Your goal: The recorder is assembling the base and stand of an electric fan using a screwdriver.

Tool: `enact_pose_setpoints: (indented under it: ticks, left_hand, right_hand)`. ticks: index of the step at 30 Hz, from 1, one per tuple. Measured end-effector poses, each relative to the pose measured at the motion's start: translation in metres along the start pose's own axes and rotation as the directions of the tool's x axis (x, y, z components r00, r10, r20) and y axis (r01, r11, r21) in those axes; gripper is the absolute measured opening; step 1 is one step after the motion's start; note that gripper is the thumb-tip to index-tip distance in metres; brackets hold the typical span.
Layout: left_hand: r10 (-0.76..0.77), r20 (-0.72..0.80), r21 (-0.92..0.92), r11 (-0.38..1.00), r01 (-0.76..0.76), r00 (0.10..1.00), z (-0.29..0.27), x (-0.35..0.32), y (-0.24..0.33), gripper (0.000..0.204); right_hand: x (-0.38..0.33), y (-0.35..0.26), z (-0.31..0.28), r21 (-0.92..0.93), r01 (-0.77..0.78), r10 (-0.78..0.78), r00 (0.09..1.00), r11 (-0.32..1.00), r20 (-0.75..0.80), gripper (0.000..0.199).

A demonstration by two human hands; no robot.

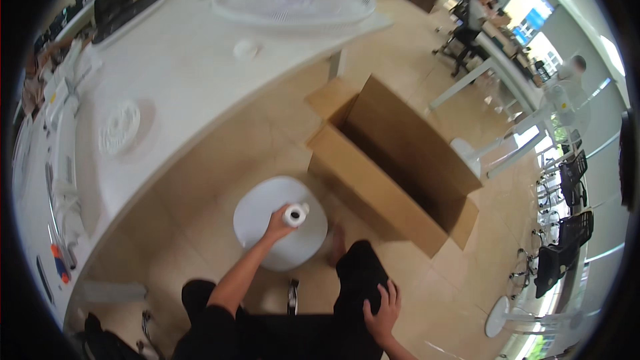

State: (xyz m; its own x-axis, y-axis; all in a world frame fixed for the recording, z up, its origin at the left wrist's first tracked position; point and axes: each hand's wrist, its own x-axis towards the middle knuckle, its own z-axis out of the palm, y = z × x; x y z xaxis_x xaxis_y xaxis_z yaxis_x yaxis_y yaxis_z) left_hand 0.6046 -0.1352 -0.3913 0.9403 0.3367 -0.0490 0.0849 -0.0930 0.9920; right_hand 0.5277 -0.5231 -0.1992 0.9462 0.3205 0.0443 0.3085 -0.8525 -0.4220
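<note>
My left hand [279, 223] is closed round a white tube [295, 215] with a dark hole in its top end. The tube is seen from above over a round white base [257, 210], which rests on the floor. Whether the two are joined is hidden from this angle. On my black-clad knee lies my right hand [383, 310], fingers spread, holding nothing. A bare foot [338, 245] is beside the base's right edge.
An open cardboard box [373, 183] stands right of the base. The white table [180, 47] at left bears a large round fan grille [293, 0], a white disc [246, 49], a slotted white round part [120, 128] and an orange-and-blue tool [60, 263]. Office chairs [563, 247] stand far right.
</note>
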Motion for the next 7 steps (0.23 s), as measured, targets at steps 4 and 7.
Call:
enact_pose_setpoints:
  ticks: [4, 7]
  left_hand:
    - [0.06, -0.004, -0.038, 0.997, -0.06, 0.998, 0.012, -0.012, -0.001, 0.054]
    - [0.004, 0.025, -0.028, 1.0, -0.004, 1.0, 0.016, -0.028, -0.018, 0.056]
  right_hand:
    - [-0.017, -0.005, 0.009, -0.029, -0.046, 0.046, 0.999, 0.999, -0.013, 0.054]
    - [-0.03, -0.002, 0.017, 0.007, -0.079, 0.079, 0.997, 0.997, -0.007, 0.055]
